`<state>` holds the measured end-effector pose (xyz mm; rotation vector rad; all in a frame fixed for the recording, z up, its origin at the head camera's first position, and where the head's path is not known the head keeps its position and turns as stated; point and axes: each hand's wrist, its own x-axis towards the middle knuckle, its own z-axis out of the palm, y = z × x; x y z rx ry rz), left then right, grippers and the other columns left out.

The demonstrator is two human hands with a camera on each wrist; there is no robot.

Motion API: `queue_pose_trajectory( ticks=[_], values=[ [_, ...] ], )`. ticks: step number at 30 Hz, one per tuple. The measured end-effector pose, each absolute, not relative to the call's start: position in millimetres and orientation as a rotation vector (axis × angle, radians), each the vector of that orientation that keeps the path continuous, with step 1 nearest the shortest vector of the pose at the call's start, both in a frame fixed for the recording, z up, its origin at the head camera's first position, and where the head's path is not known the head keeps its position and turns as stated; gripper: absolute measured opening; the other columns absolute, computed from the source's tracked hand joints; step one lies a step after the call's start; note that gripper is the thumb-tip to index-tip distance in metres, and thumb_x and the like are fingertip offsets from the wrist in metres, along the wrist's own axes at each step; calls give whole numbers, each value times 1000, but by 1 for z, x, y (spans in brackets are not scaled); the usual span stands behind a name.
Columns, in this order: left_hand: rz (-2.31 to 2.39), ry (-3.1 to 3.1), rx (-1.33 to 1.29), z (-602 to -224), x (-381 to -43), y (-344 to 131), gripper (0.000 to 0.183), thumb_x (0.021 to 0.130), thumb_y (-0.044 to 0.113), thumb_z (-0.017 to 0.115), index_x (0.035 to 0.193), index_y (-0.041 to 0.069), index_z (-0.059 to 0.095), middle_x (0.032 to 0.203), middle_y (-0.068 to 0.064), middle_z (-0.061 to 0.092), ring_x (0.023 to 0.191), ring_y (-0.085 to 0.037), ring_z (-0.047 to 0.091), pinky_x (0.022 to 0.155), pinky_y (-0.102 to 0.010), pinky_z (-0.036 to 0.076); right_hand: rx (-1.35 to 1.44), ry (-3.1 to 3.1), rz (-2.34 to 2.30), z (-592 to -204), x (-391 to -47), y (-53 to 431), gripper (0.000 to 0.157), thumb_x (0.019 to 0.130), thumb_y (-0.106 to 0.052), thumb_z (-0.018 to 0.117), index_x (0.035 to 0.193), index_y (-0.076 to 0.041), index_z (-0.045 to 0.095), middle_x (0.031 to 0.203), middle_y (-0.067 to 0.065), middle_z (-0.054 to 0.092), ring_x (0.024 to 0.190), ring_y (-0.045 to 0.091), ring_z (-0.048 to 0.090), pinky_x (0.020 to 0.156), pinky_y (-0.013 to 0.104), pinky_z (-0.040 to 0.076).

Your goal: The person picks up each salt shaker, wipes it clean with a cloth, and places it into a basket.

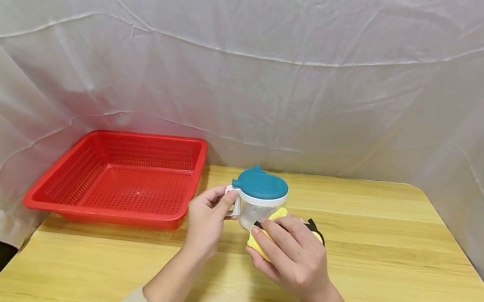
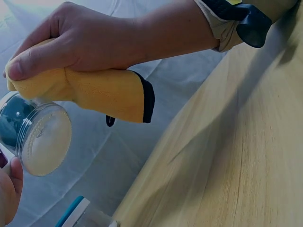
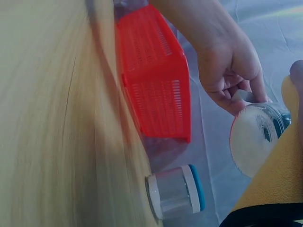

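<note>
My left hand (image 1: 208,215) pinches the white handle of a clear jar (image 1: 252,213) with a blue lid (image 1: 263,184), held up off the table. A folded yellow cloth (image 2: 104,92) with black edging is gripped in my right hand (image 1: 294,254), pressed against the jar's side. In the right wrist view the base of the held jar (image 3: 251,139) faces the camera, and the cloth (image 3: 274,175) overlaps its edge. A second clear jar (image 3: 175,191) with a white band and blue lid stands upright on the table; the held jar largely hides it in the head view.
To the left on the wooden table (image 1: 395,275) sits a red perforated plastic basket (image 1: 106,213), with nothing in it. Pale cloth curtains (image 1: 252,93) hang behind the table and along its sides.
</note>
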<state>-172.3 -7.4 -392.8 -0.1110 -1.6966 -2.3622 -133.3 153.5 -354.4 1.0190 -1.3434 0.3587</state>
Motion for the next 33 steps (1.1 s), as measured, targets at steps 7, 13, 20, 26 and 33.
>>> queue_pose_trajectory(
  ticks=[7, 13, 20, 26, 33],
  values=[
    [-2385, -1708, -119, -393, -172, -7, 25, 90, 12, 72, 107, -7, 69, 91, -19, 68, 73, -13, 65, 57, -24, 59, 1017, -1397, 363, -362, -133, 157, 25, 93, -28, 68, 85, -5, 75, 82, 10, 74, 67, 27, 64, 68, 50, 58],
    [-2394, -1721, -139, -393, -173, -6, 26, 90, 11, 71, 107, -9, 68, 85, -4, 69, 73, -12, 65, 57, -23, 58, 1033, -1408, 357, -365, -134, 159, 24, 92, -28, 70, 87, -5, 75, 84, 11, 73, 71, 27, 66, 72, 53, 58],
    [-2423, -1725, -151, -392, -171, -4, 25, 91, 9, 70, 107, -9, 68, 85, -3, 69, 75, -12, 65, 57, -23, 58, 1032, -1398, 369, -362, -133, 160, 25, 92, -27, 69, 88, -3, 75, 86, 15, 74, 78, 35, 70, 73, 51, 59],
    [-2439, -1733, -150, -392, -169, -2, 24, 91, 9, 70, 106, -9, 68, 84, -2, 69, 75, -11, 64, 57, -22, 58, 1033, -1327, 373, -359, -133, 158, 26, 92, -24, 70, 85, 1, 74, 79, 15, 73, 68, 30, 68, 62, 47, 59],
    [-2456, -1735, -123, -395, -168, -1, 25, 90, 9, 71, 106, -10, 68, 84, -1, 68, 76, -10, 65, 56, -22, 57, 1049, -1298, 382, -356, -132, 158, 26, 91, -21, 70, 82, 3, 73, 75, 13, 72, 63, 27, 66, 55, 41, 57]
  ],
)
